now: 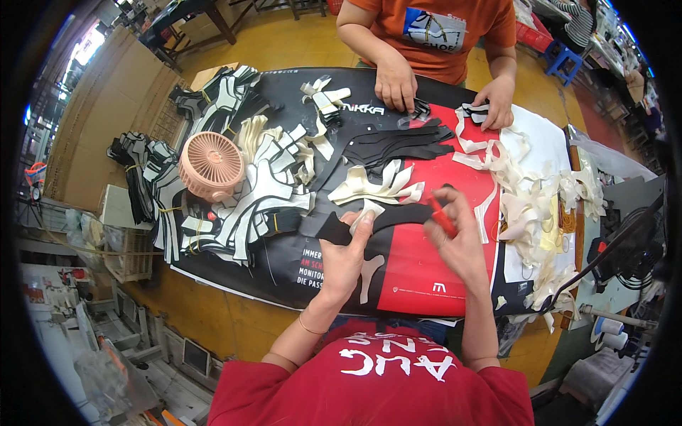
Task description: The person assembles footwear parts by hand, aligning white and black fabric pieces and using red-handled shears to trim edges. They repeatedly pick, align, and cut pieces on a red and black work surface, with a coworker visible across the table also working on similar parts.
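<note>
My left hand (344, 261) pinches a curved black fabric piece (400, 216) with a small white piece (367, 211) lying against it under the thumb. My right hand (462, 240) is closed around a slim red tool (442, 216), just past the right end of the black piece; its exact kind is unclear. Beyond my hands lie a stack of cream cut pieces (376, 186) and a stack of black cut pieces (398, 144). A single pale cut piece (370, 278) rests on the table below my left hand.
A pink fan (212, 165) stands among bundled black-and-white pieces (266, 186) on the left. Cream scraps (524, 202) pile up along the right. Across the table (433, 280), a co-worker's hands (396, 84) handle small black pieces. A dark bent rod (604, 252) reaches in from the right.
</note>
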Action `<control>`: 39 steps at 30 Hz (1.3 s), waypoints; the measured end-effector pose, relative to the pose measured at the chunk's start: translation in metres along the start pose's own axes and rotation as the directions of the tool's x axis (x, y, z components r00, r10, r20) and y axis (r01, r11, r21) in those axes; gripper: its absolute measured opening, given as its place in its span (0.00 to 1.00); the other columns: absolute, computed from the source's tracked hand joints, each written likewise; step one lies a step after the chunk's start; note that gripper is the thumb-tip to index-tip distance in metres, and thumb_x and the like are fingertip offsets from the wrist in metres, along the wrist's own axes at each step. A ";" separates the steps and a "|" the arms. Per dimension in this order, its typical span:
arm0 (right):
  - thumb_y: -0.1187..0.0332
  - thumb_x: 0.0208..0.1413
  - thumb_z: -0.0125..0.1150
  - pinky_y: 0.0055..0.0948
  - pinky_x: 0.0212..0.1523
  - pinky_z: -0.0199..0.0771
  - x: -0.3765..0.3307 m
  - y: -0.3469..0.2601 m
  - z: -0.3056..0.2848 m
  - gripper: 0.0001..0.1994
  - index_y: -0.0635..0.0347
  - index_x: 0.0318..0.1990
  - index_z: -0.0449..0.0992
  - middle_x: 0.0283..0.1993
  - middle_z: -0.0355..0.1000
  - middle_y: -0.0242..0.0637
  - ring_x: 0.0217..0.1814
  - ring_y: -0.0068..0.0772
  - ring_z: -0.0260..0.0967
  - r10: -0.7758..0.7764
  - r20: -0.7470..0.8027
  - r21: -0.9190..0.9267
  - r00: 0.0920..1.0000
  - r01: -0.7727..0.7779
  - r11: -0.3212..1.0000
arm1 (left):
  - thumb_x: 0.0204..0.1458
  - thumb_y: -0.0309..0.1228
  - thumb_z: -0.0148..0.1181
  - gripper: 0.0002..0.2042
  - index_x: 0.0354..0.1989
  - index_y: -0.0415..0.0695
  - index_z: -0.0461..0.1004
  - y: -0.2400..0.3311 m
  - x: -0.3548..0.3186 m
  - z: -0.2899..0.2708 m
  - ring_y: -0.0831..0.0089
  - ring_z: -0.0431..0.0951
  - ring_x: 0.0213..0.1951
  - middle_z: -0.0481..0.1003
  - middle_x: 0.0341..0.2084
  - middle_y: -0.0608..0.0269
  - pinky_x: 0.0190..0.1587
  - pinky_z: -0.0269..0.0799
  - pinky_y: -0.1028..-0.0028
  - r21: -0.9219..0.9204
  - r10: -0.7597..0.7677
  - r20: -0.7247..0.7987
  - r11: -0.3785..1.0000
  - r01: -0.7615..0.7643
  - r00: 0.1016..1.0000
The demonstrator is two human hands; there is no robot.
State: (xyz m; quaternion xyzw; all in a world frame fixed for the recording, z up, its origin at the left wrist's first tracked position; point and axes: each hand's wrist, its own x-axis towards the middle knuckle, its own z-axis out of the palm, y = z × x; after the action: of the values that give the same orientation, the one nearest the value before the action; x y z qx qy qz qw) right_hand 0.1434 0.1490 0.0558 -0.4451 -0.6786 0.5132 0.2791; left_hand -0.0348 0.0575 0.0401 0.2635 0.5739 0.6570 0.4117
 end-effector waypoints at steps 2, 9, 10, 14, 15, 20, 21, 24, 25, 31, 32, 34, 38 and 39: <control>0.50 0.60 0.61 0.34 0.38 0.71 -0.011 -0.006 0.008 0.26 0.60 0.56 0.70 0.36 0.72 0.41 0.35 0.40 0.73 -0.096 0.011 -0.131 0.995 0.096 0.987 | 0.60 0.30 0.61 0.08 0.36 0.35 0.79 0.001 0.002 0.001 0.88 0.63 0.28 0.70 0.25 0.75 0.30 0.59 0.81 -0.044 -0.035 0.015 0.998 0.036 0.999; 0.49 0.61 0.58 0.36 0.38 0.63 -0.025 -0.015 0.031 0.25 0.59 0.55 0.72 0.39 0.70 0.39 0.37 0.41 0.69 -0.280 -0.092 -0.466 0.956 0.208 0.860 | 0.60 0.30 0.61 0.08 0.38 0.37 0.79 0.013 -0.003 0.012 0.89 0.63 0.27 0.70 0.27 0.76 0.29 0.58 0.82 -0.058 -0.017 0.052 0.998 0.020 0.998; 0.50 0.60 0.59 0.36 0.38 0.62 -0.027 -0.015 0.032 0.24 0.59 0.55 0.72 0.39 0.70 0.39 0.37 0.40 0.68 -0.292 -0.085 -0.500 0.953 0.212 0.839 | 0.60 0.30 0.61 0.08 0.38 0.37 0.79 0.014 -0.004 0.013 0.88 0.63 0.28 0.70 0.27 0.75 0.30 0.59 0.81 -0.057 -0.029 0.058 0.998 0.032 0.998; 0.52 0.60 0.59 0.35 0.38 0.60 -0.028 -0.015 0.031 0.22 0.60 0.53 0.73 0.38 0.72 0.38 0.34 0.37 0.68 -0.327 -0.088 -0.533 0.941 0.233 0.813 | 0.60 0.30 0.61 0.08 0.38 0.36 0.79 0.016 -0.007 0.016 0.88 0.64 0.27 0.70 0.26 0.75 0.28 0.60 0.80 -0.046 -0.060 0.086 0.997 0.064 0.994; 0.52 0.60 0.60 0.34 0.37 0.60 -0.028 -0.015 0.031 0.22 0.61 0.53 0.74 0.38 0.73 0.37 0.32 0.37 0.68 -0.334 -0.093 -0.519 0.938 0.241 0.820 | 0.60 0.30 0.62 0.08 0.38 0.36 0.79 0.015 -0.007 0.017 0.88 0.64 0.27 0.70 0.26 0.75 0.27 0.59 0.80 -0.041 -0.065 0.094 0.997 0.069 0.993; 0.53 0.59 0.62 0.33 0.35 0.61 -0.028 -0.016 0.028 0.22 0.64 0.49 0.76 0.35 0.77 0.37 0.26 0.36 0.68 -0.354 -0.120 -0.474 0.927 0.260 0.841 | 0.59 0.29 0.62 0.08 0.39 0.37 0.79 0.012 -0.003 0.017 0.88 0.62 0.25 0.69 0.23 0.74 0.26 0.58 0.81 0.109 0.123 0.119 0.985 -0.136 0.985; 0.53 0.59 0.63 0.33 0.34 0.61 -0.028 -0.016 0.028 0.22 0.64 0.48 0.76 0.35 0.77 0.37 0.26 0.36 0.69 -0.350 -0.123 -0.457 0.928 0.260 0.851 | 0.59 0.29 0.62 0.08 0.39 0.37 0.79 0.011 -0.002 0.016 0.88 0.62 0.24 0.69 0.23 0.74 0.26 0.57 0.81 0.120 0.146 0.131 0.979 -0.162 0.981; 0.53 0.58 0.63 0.33 0.33 0.61 -0.027 -0.017 0.029 0.22 0.65 0.48 0.77 0.34 0.78 0.38 0.27 0.35 0.71 -0.346 -0.140 -0.417 0.928 0.262 0.870 | 0.59 0.30 0.62 0.08 0.39 0.37 0.80 0.010 -0.003 0.014 0.88 0.62 0.25 0.70 0.23 0.74 0.27 0.59 0.80 -0.018 -0.084 0.107 0.996 0.086 0.991; 0.53 0.58 0.63 0.33 0.33 0.61 -0.027 -0.016 0.031 0.22 0.65 0.48 0.77 0.34 0.78 0.38 0.27 0.35 0.72 -0.350 -0.151 -0.412 0.924 0.263 0.872 | 0.59 0.31 0.62 0.08 0.39 0.37 0.80 0.009 -0.002 0.015 0.88 0.62 0.24 0.70 0.22 0.75 0.26 0.58 0.80 -0.062 -0.075 0.114 0.995 0.083 0.991; 0.54 0.58 0.64 0.32 0.31 0.60 -0.024 -0.013 0.033 0.21 0.64 0.48 0.77 0.32 0.77 0.37 0.25 0.34 0.70 -0.376 -0.165 -0.425 0.912 0.279 0.861 | 0.60 0.33 0.62 0.10 0.39 0.37 0.79 0.007 -0.001 0.017 0.89 0.61 0.23 0.68 0.22 0.78 0.24 0.56 0.82 -0.149 -0.154 0.105 0.974 0.168 0.983; 0.54 0.58 0.64 0.32 0.30 0.60 -0.024 -0.013 0.032 0.21 0.64 0.48 0.77 0.31 0.77 0.36 0.25 0.34 0.69 -0.381 -0.167 -0.426 0.909 0.281 0.860 | 0.60 0.33 0.62 0.10 0.39 0.37 0.79 0.008 -0.001 0.017 0.90 0.62 0.23 0.69 0.22 0.78 0.24 0.56 0.82 -0.140 -0.124 0.106 0.980 0.138 0.987; 0.55 0.58 0.64 0.32 0.30 0.59 -0.024 -0.013 0.031 0.20 0.64 0.48 0.78 0.30 0.76 0.35 0.24 0.33 0.68 -0.397 -0.177 -0.428 0.901 0.293 0.855 | 0.60 0.32 0.62 0.10 0.40 0.37 0.79 0.009 -0.001 0.017 0.89 0.62 0.24 0.70 0.22 0.77 0.25 0.57 0.82 -0.112 -0.116 0.106 0.986 0.127 0.988; 0.55 0.57 0.66 0.31 0.29 0.58 -0.025 -0.015 0.028 0.20 0.63 0.48 0.78 0.28 0.75 0.34 0.22 0.34 0.67 -0.389 -0.146 -0.512 0.910 0.267 0.817 | 0.59 0.31 0.63 0.09 0.41 0.38 0.80 0.010 -0.001 0.018 0.89 0.63 0.25 0.70 0.23 0.77 0.27 0.58 0.82 -0.029 -0.064 0.079 0.997 0.066 0.995; 0.55 0.57 0.66 0.32 0.28 0.59 -0.026 -0.015 0.028 0.20 0.63 0.47 0.78 0.28 0.75 0.34 0.22 0.34 0.67 -0.391 -0.153 -0.508 0.908 0.267 0.819 | 0.59 0.31 0.63 0.09 0.41 0.38 0.80 0.010 -0.001 0.018 0.90 0.63 0.25 0.70 0.23 0.77 0.26 0.58 0.82 -0.005 -0.017 0.072 1.000 0.017 0.997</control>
State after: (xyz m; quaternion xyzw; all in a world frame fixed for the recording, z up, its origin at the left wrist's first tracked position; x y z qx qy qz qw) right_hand 0.1270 0.1126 0.0628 -0.4360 -0.8099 0.2137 0.3293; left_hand -0.0222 0.0667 0.0533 0.2809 0.5591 0.6452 0.4383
